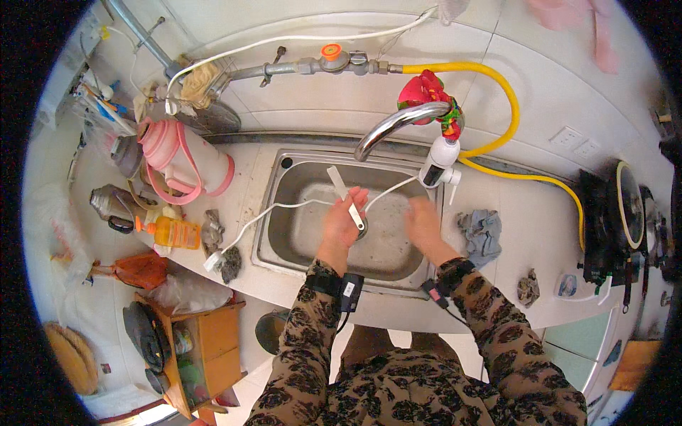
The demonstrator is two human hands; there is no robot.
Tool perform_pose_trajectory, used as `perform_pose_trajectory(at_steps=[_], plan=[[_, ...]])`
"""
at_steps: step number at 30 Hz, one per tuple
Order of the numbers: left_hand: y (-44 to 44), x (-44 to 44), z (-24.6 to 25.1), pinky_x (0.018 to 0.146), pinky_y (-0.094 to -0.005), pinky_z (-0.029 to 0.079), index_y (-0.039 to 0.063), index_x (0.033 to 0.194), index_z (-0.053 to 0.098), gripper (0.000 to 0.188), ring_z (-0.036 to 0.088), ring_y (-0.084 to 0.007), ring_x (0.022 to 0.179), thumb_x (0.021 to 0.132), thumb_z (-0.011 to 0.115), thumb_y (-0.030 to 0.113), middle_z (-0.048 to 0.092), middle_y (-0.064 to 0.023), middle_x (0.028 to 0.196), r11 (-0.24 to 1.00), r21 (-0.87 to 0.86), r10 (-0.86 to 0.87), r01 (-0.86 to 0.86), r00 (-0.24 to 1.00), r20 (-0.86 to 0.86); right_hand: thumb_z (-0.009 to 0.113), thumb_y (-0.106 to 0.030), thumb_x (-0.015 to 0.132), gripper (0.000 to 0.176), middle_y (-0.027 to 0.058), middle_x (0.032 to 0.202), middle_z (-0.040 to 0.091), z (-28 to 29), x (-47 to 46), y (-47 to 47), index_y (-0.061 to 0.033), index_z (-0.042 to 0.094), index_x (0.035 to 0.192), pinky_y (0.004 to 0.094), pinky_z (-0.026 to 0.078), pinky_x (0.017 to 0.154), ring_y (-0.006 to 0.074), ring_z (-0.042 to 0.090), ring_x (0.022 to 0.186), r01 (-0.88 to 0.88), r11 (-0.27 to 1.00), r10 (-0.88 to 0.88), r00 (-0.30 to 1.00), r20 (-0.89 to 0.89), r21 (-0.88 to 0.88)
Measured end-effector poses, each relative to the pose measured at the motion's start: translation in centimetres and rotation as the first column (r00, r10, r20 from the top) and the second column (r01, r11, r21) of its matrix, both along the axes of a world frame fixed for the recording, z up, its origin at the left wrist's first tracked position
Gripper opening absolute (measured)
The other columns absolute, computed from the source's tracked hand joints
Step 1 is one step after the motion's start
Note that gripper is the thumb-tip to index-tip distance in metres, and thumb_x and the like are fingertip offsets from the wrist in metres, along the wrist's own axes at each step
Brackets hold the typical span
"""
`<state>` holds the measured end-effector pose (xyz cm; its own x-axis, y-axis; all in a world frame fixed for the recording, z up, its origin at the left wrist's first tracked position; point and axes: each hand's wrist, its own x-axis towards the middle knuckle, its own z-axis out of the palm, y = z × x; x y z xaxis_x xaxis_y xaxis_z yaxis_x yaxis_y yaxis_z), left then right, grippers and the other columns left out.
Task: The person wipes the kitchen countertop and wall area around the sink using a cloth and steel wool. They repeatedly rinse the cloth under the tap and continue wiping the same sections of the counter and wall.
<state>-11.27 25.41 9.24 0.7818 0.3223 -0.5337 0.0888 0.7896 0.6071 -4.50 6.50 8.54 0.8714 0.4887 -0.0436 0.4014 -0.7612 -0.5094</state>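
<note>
Palm up over the steel sink basin (314, 234), my left hand (341, 221) holds a flat white plastic strip with a hole at one end (346, 198). A white cable (261, 214) runs from the white faucet body (440, 160) across the sink, partly hidden behind that hand, to a white plug (214, 262) on the counter. My right hand (424, 226) is blurred at the sink's right side; its fingers look curled, and whether it holds anything cannot be told. Above hangs the curved chrome spout (397, 122), with a red patterned cloth (423, 96) tied at its base.
Left of the sink stand a pink and white thermos jug (184, 160), an orange soap bottle (178, 232) and a scouring pad (231, 264). A grey-blue cloth (482, 234) lies to the right, short of a black stove (599, 229). A yellow hose (514, 106) loops behind the faucet.
</note>
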Motion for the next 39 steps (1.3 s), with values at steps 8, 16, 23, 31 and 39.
perform_pose_trajectory(at_steps=[8,16,23,31,39], plan=[[-0.4,0.3,-1.9,0.082,-0.0339,0.047,0.002,0.113,0.051,0.025,0.057,-0.0185,0.096,0.094,0.045,0.017,0.059,-0.0095,0.108,0.996,0.088,-0.020,0.017,0.999,0.033,0.046,-0.021,0.087,0.022,0.0228,0.093,0.060,-0.9,-3.1,10.5,-0.0016,0.056,0.090,0.0466,0.045,0.072,0.0400,0.058,0.085,0.144,0.902,0.050,0.901,-0.431,0.407],[4.6,0.5,-2.8,0.062,-0.0337,0.049,-0.005,0.103,0.047,0.019,0.055,-0.0221,0.070,0.089,0.048,0.008,0.056,-0.0150,0.084,0.975,0.133,0.172,-0.176,0.984,0.040,0.047,-0.017,0.087,0.019,0.0171,0.076,0.059,-1.3,-5.8,8.9,-0.0013,0.057,0.091,0.0384,0.044,0.066,0.0303,0.057,0.071,0.079,0.916,0.125,0.877,-0.464,0.394],[4.6,0.1,-1.6,0.074,-0.0383,0.048,-0.006,0.104,0.048,0.035,0.055,-0.0235,0.077,0.097,0.035,0.026,0.057,-0.0144,0.091,0.957,-0.251,0.118,-0.147,0.985,-0.130,0.048,-0.020,0.086,0.022,0.0138,0.068,0.058,-2.0,-6.3,8.3,-0.0016,0.059,0.082,0.0369,0.043,0.061,0.0253,0.056,0.066,0.215,0.914,0.043,0.794,-0.607,0.345],[3.1,-0.1,-2.8,0.071,-0.0337,0.049,-0.008,0.103,0.048,0.034,0.056,-0.0229,0.081,0.097,0.036,0.024,0.057,-0.0163,0.091,0.992,0.066,0.105,-0.104,0.994,-0.017,0.051,-0.026,0.087,0.030,0.0073,0.062,0.053,-2.6,-5.6,8.5,-0.0013,0.057,0.071,0.0326,0.038,0.053,0.0169,0.048,0.057,0.287,0.876,0.057,0.735,-0.675,0.387],[4.0,-0.2,-1.9,0.066,-0.0342,0.049,-0.006,0.097,0.050,0.034,0.056,-0.0216,0.078,0.097,0.036,0.025,0.057,-0.0160,0.088,0.976,-0.125,0.166,-0.179,0.980,-0.109,0.050,-0.027,0.090,0.034,-0.0023,0.057,0.045,-2.9,-6.6,9.9,-0.0056,0.053,0.064,0.0260,0.031,0.048,0.0082,0.037,0.053,0.409,0.825,0.048,0.639,-0.768,0.391]])
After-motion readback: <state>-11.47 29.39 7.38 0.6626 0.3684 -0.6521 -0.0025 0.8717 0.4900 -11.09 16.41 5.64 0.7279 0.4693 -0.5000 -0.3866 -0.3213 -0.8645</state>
